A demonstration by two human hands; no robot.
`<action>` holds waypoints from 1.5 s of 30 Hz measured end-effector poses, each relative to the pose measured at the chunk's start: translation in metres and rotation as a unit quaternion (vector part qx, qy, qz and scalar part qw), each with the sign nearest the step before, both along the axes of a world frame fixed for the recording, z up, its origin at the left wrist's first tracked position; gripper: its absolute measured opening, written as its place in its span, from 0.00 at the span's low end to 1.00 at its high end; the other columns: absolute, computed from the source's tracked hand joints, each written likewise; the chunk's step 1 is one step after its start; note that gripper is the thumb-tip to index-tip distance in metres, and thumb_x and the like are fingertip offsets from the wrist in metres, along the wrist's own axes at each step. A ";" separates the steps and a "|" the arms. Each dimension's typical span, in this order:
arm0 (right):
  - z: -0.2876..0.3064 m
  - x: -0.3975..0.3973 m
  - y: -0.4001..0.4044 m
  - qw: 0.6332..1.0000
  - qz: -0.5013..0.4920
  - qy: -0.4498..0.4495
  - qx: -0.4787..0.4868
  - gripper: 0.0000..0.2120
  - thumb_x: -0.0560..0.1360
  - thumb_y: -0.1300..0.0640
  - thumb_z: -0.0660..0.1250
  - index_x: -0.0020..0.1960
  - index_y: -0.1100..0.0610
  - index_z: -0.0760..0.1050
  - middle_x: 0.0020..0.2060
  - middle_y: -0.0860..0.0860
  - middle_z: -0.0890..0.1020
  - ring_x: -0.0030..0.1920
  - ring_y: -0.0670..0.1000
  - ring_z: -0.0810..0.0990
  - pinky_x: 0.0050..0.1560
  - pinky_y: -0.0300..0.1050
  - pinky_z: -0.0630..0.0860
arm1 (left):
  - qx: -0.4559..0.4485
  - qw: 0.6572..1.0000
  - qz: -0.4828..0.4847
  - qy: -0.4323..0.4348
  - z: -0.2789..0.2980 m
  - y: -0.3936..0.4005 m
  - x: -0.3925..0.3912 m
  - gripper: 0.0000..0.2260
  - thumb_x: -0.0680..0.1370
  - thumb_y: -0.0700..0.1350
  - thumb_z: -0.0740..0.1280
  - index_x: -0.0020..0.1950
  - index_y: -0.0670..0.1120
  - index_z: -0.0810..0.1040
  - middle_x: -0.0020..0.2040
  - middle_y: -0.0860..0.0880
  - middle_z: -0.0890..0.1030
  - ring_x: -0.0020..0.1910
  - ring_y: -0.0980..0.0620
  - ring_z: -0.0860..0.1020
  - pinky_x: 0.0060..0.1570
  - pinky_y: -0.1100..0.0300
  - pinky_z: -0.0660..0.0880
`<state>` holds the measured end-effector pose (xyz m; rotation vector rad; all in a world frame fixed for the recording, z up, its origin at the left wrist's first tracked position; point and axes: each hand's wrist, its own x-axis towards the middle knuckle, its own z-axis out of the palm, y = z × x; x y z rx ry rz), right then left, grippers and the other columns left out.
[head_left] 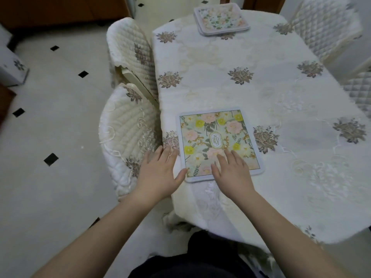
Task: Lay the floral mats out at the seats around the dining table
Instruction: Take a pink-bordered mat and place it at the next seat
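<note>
One floral mat [219,143] lies flat on the tabletop [271,93], close to the near left corner, in front of the nearest chair [128,137]. The right hand [232,171] rests on the mat's near part with its fingers [221,157] straight and spread, holding nothing. The left hand [158,173] sits just beside the mat's left edge, fingers loose and open, and its thumb touches the near left corner.

The mat is a little longer from near to far, and it is turned a bit crooked to the tabletop's edge. Both hands are right at it, so a small turn would likely set it straight.

The stack of mats [221,19] waits at the far end, well apart from both hands. The cloth between has no things on it, so there is room to reach. More chairs stand along both sides.
</note>
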<state>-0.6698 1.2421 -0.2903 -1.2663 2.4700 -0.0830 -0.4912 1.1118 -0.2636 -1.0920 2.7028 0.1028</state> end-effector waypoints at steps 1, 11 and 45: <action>0.005 0.013 0.002 1.000 0.007 0.004 -0.004 0.31 0.80 0.39 0.42 0.76 0.53 0.61 0.78 0.54 0.58 0.78 0.55 0.51 0.75 0.54 0.50 | -0.006 1.000 -0.002 0.013 0.002 0.003 0.010 0.36 0.75 0.67 0.41 0.79 0.51 0.58 0.79 0.49 0.60 0.78 0.48 0.56 0.73 0.44 0.50; 0.036 0.173 -0.005 0.996 0.071 0.019 -0.047 0.37 0.75 0.38 0.36 0.79 0.53 0.56 0.77 0.54 0.62 0.77 0.56 0.57 0.75 0.53 0.54 | 0.014 0.994 0.036 0.101 0.024 0.020 0.169 0.36 0.76 0.66 0.41 0.80 0.51 0.56 0.80 0.51 0.55 0.79 0.50 0.50 0.75 0.44 0.49; 0.032 0.339 -0.172 0.950 0.293 -0.019 -0.111 0.30 0.79 0.44 0.46 0.76 0.54 0.63 0.74 0.55 0.67 0.75 0.57 0.63 0.72 0.54 0.61 | -0.036 0.979 0.182 0.083 0.025 -0.080 0.346 0.31 0.79 0.65 0.44 0.80 0.52 0.56 0.80 0.52 0.52 0.79 0.52 0.48 0.73 0.52 0.41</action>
